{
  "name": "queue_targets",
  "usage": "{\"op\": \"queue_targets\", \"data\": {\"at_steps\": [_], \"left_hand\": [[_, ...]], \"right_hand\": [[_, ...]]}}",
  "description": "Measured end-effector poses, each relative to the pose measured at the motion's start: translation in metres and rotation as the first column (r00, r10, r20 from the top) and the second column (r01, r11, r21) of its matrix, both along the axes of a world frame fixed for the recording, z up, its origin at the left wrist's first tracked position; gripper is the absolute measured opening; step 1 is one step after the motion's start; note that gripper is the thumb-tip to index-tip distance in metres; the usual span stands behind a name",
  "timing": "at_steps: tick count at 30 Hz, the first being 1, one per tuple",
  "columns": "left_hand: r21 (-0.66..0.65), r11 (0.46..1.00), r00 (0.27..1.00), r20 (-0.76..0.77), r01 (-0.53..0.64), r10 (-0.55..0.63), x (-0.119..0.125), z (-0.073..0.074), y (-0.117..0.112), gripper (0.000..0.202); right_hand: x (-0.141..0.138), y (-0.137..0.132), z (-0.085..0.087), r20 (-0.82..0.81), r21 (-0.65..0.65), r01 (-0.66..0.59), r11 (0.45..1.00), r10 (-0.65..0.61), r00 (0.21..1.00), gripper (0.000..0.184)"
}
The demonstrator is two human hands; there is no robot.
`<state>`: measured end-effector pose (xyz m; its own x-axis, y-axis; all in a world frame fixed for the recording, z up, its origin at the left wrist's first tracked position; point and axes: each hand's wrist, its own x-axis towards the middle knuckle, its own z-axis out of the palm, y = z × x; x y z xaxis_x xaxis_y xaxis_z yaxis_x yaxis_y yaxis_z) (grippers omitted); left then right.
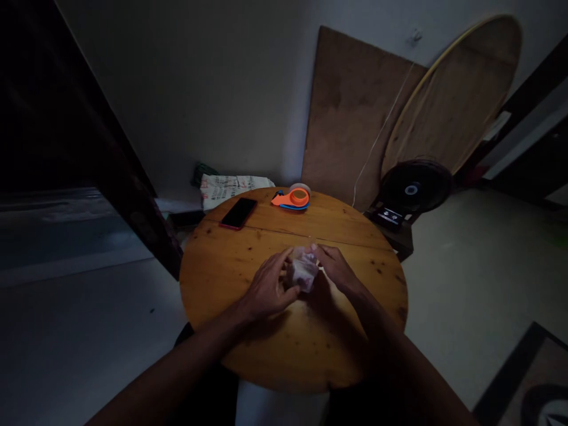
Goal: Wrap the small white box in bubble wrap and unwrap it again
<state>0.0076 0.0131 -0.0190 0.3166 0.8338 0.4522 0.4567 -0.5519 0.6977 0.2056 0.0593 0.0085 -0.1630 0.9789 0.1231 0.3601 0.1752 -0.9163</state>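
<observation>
A small whitish, see-through plastic-wrapped bundle point(304, 278) is between my two hands above the middle of the round wooden table point(248, 260). My left hand point(270, 285) curves round its left side, with the thumb at its lower edge. From the upper right, my right hand point(335, 265) pinches the bundle's top corner with thumb and finger. What lies inside the plastic is too blurred to make out.
At the table's back edge lies an orange and blue tape dispenser point(293, 198), with a dark-screened phone point(238, 213) to its left. Behind are a printed white sack point(235, 186), a brown board point(346, 106) and a round wooden panel point(461, 89). A black fan point(415, 188) stands right.
</observation>
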Motion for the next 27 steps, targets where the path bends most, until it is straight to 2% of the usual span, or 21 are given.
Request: {"op": "queue_targets", "data": {"at_steps": [5,10,15,21,27], "left_hand": [[-0.017,1.0,0.998,0.067,0.022,-0.021,-0.003,0.004,-0.001,0.071],[-0.004,0.998,0.993,0.099,0.06,-0.059,-0.002,0.008,-0.001,0.044],[-0.053,0.992,0.986,0.124,0.115,-0.108,-0.004,0.009,-0.003,0.032],[-0.142,0.99,0.993,0.118,0.015,0.001,-0.004,0.01,-0.004,0.027],[-0.105,0.994,0.994,0.102,-0.016,0.027,-0.004,0.01,-0.002,0.024]], "right_hand": [[0.001,0.007,0.006,-0.048,0.065,0.081,0.995,-0.078,0.996,0.043],[-0.002,0.016,-0.002,-0.109,0.06,0.095,0.994,-0.088,0.99,0.043],[0.001,0.025,-0.01,-0.192,0.121,0.107,0.987,-0.083,0.978,0.039],[0.008,0.028,-0.023,-0.309,0.091,0.053,0.994,-0.023,0.951,0.039],[0.015,0.028,-0.025,-0.362,0.018,0.171,0.985,-0.153,0.92,0.04]]}}
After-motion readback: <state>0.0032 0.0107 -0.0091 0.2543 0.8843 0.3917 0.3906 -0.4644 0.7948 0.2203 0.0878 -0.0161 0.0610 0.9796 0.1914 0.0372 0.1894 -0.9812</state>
